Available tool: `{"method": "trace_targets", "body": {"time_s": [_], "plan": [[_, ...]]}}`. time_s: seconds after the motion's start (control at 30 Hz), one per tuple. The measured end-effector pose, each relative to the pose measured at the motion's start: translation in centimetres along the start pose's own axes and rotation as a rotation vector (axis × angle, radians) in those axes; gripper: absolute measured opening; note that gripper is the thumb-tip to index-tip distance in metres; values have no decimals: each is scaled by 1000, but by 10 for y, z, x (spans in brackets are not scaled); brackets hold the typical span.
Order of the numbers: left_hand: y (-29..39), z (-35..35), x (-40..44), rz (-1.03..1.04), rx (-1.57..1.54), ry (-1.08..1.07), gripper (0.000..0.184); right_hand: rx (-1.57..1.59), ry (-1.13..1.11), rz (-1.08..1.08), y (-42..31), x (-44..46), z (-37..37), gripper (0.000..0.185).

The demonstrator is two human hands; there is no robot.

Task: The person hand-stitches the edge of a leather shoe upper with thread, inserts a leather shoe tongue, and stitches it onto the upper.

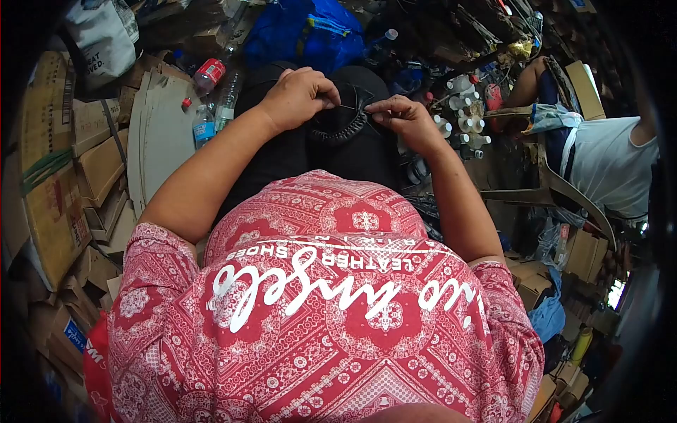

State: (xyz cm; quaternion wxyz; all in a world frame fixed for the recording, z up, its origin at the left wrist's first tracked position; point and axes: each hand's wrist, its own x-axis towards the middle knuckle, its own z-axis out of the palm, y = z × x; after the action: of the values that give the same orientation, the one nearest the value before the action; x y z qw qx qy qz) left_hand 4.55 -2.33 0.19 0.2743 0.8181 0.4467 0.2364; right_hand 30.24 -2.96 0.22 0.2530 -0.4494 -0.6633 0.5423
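A black coiled cord [338, 135] hangs in a curve over my dark-trousered lap, between my two hands. My right hand [410, 121] pinches the cord near its upper right end, thumb and finger pressed together. My left hand [300, 97] is closed in a pinch at the left, with a thin dark strand running from its fingertips toward the cord. Whether that strand belongs to the cord is too small to tell.
Flattened cardboard boxes [106, 166] and plastic bottles [204, 125] lie at the left. A blue bag [305, 35] sits ahead. White-capped bottles [465, 116] cluster at the right, near a chair [553, 180] and another person in a white shirt [610, 158].
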Motion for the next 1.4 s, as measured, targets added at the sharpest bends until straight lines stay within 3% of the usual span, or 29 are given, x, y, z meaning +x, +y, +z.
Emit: {"method": "trace_targets", "body": {"time_s": [0.23, 0.43, 0.87, 1.07, 1.2, 1.4], "plan": [[15, 8, -17, -91, -67, 35, 9, -116, 149, -38, -3, -16, 16, 23], [6, 3, -12, 59, -37, 51, 16, -164, 66, -48, -6, -15, 4, 26], [1, 2, -9, 71, -10, 24, 16, -75, -53, 54, -6, -5, -5, 27], [16, 10, -8, -75, -88, 21, 16, 95, -54, 126, -9, -7, 2, 25], [24, 18, -6, -222, -310, 61, 16, 194, -58, 177, -7, -4, 2, 27], [32, 29, -2, -312, -482, 48, 15, 117, -22, 146, -20, -3, 5, 22]]}}
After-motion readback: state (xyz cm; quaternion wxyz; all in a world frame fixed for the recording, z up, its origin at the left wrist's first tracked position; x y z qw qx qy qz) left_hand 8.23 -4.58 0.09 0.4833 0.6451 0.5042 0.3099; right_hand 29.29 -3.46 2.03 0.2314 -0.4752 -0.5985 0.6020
